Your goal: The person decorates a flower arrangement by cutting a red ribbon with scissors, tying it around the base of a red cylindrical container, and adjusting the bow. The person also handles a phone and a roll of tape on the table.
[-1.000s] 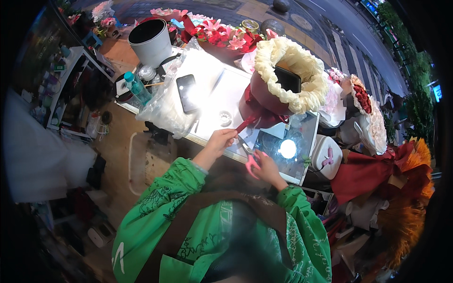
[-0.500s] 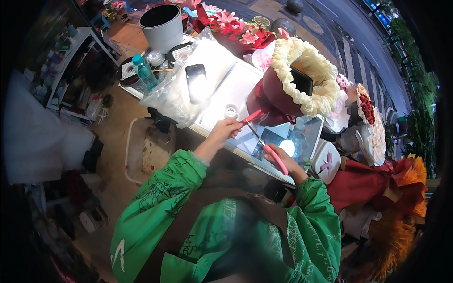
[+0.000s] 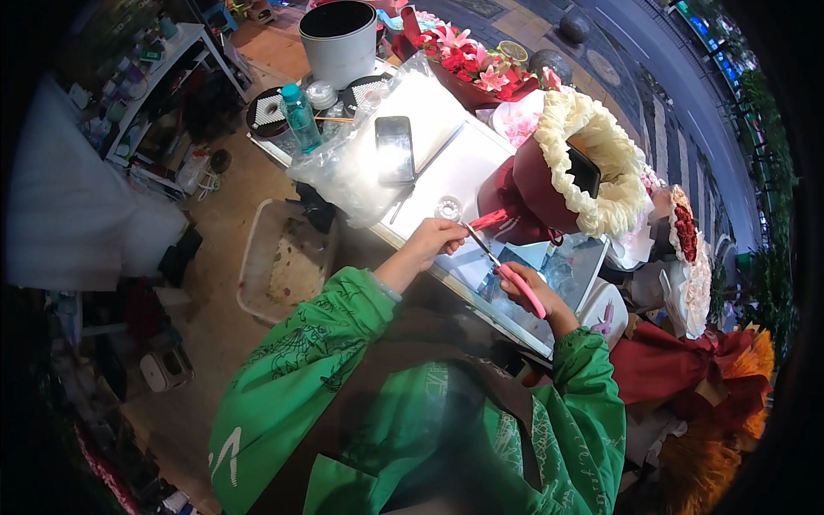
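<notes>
My left hand pinches the end of a red ribbon over the front edge of the white worktable. Pink-handled scissors are in my right hand, their blades reaching up to the ribbon close to my left fingertips. Whether the blades are apart is too small to tell. Just beyond, a dark red wrapped bouquet holder leans to the right, with a ruffled cream rim around a dark rectangular thing. Beside the ribbon lies a clear ring-shaped roll.
A phone lies on clear plastic wrapping, near a teal bottle and a grey-white bucket. Red and pink flowers stand behind. More bouquets crowd the right side. A plastic bin sits on the floor.
The view has shifted, so the table and its things appear further right. Both hands keep their hold on the ribbon and scissors, with the blades still beside the left fingertips.
</notes>
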{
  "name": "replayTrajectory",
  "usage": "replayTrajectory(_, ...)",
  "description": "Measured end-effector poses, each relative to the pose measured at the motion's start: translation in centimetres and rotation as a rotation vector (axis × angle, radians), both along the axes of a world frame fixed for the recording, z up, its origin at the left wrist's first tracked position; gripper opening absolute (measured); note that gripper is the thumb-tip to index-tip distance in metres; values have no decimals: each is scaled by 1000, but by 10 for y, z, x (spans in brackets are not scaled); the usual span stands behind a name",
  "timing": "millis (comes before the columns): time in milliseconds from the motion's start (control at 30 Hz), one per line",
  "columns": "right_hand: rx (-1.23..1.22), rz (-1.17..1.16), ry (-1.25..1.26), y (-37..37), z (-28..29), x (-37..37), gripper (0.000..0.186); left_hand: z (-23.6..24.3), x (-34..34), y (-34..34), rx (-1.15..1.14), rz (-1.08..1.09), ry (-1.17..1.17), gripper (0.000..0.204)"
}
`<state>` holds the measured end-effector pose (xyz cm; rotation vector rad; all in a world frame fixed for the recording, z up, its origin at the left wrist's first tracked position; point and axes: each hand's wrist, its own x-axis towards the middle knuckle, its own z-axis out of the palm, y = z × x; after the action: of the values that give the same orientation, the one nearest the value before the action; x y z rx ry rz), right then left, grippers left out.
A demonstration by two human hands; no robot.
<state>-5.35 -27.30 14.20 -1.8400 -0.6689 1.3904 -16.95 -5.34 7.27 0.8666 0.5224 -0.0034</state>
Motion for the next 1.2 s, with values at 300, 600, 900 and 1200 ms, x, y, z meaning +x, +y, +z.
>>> replayTrajectory(300,112,63,-37,10,-3,-6,49,5,2,-1,78,-91,-49,12)
replayTrajectory(600,50,79,-49,19,4,-6,48,2,4,7,20,-101,-47,10)
replayTrajectory(900,100,75,-103,21,-13,-3,56,10,2,10,57,-134,-47,12)
replayTrajectory(1200,122,52,-157,22,-13,-9,56,10,3,15,4,-160,-76,13)
